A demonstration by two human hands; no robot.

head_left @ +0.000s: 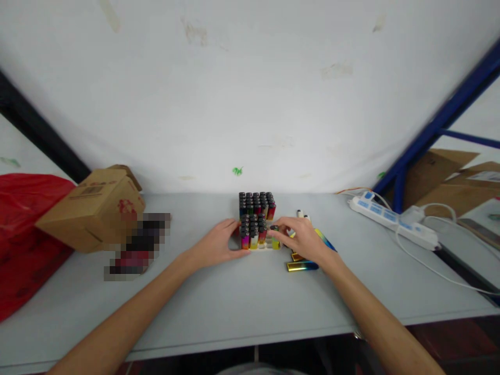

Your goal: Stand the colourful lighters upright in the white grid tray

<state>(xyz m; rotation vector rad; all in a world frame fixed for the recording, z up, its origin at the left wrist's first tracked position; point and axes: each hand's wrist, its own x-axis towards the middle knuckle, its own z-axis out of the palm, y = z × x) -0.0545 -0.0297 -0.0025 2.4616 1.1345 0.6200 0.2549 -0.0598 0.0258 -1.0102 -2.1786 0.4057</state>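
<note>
Two blocks of upright lighters with black tops stand on the table in front of me. The nearer lighters fill part of a pale tray, with bare slots at its right side. My left hand grips the tray's left side, thumb at the front corner and fingers behind. My right hand pinches a yellow-green lighter upright at the tray's front right corner. Behind stands the other block of lighters. Shiny gold-and-blue lighters lie loose under and beside my right hand, partly hidden by it.
On the left are a cardboard box, a red plastic bag and a blurred-out dark item. A white power strip with trailing cables lies on the right, near a blue metal frame. A white wall closes off the back.
</note>
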